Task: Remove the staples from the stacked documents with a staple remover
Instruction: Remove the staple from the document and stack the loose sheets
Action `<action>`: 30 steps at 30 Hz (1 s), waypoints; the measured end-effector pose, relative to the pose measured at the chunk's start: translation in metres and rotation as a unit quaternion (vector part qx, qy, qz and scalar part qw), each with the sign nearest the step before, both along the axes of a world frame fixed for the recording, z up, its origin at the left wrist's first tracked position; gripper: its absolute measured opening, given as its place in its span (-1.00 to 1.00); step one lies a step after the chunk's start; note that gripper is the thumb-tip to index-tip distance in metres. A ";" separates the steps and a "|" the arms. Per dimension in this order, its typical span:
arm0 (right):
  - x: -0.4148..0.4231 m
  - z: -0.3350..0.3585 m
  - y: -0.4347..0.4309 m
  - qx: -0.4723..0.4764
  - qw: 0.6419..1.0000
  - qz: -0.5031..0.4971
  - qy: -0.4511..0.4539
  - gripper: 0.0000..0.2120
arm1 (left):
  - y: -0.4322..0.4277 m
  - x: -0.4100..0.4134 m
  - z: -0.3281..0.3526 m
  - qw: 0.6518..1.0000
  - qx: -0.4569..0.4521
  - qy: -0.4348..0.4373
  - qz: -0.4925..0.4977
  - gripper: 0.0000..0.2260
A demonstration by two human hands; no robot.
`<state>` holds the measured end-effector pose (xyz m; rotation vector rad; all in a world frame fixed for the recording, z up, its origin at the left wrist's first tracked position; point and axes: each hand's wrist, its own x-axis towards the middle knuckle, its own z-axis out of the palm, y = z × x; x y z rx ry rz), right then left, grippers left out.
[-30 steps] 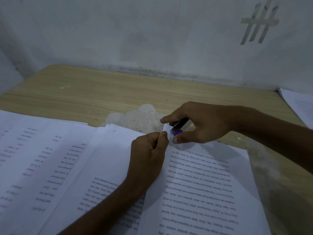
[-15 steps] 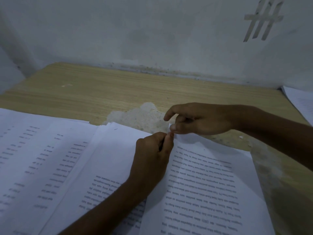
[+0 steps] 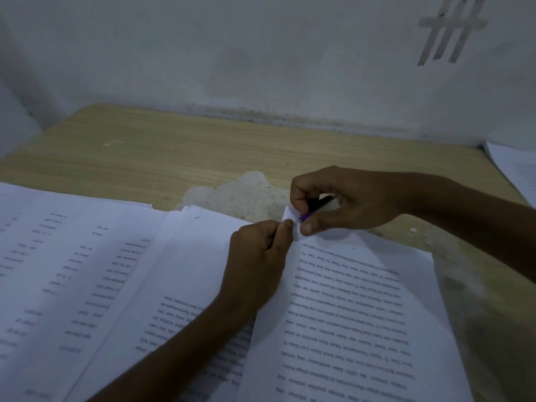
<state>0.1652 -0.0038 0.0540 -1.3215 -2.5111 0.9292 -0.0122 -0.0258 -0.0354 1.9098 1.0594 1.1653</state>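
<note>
**A:** Status?

**B:** I see the right hand pinching the staple remover between thumb and curled forefinger, with its purple tip at the lifted top corner of the document. The left hand, fingers curled, pinches that same corner just beside the tool. The document lies on the table, its left edge over the neighbouring stack.

**A:** Staple out?

**B:** Can't tell. The staple is hidden behind the thumb and the paper.

**A:** Risks?

**B:** My main worry is tearing. The corner is bent up and held tight, so a sideways yank could rip the sheets. If the tip sits under only one leg, the staple may bend and stay in. The left fingertips touch the tool, so a slip could jab them. A freed staple could also drop among the papers and get lost.
</note>
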 end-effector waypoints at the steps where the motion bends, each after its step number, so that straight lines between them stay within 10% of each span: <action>1: 0.000 0.000 0.002 -0.004 1.000 0.005 0.004 -0.77 | 0.000 0.000 0.000 1.000 0.003 -0.001 0.000 -0.54; 30: 0.039 0.002 0.002 0.045 0.988 -0.143 0.035 -0.74 | -0.009 0.004 0.008 0.996 -0.073 -0.027 -0.031 -0.63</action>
